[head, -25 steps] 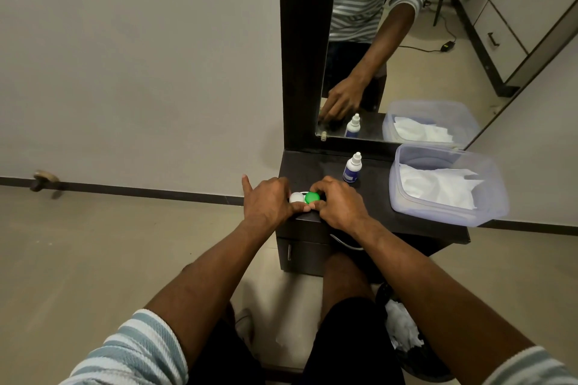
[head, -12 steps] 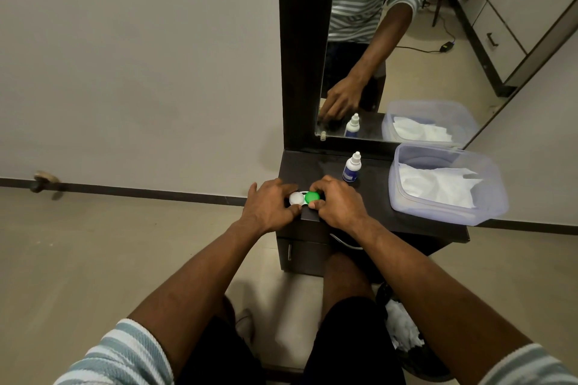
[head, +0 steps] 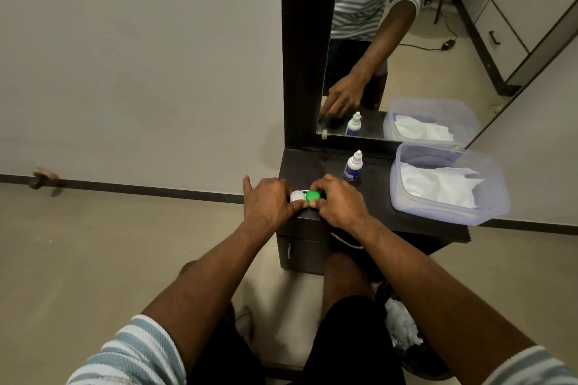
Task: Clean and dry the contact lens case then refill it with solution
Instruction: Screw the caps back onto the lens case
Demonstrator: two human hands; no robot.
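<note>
On dark dresser top (head: 375, 197), hands grip lens case (head: 305, 196).

Home bedroom, dressing table (head: 369, 166), mirror (head: 406, 40)

One view only, head-worn, wide-angle. Looks forward and steeply down over both forearms onto a small dark table (head: 375, 197) at arm's reach; mirror (head: 406, 40) and wall beyond, floor around.
</note>
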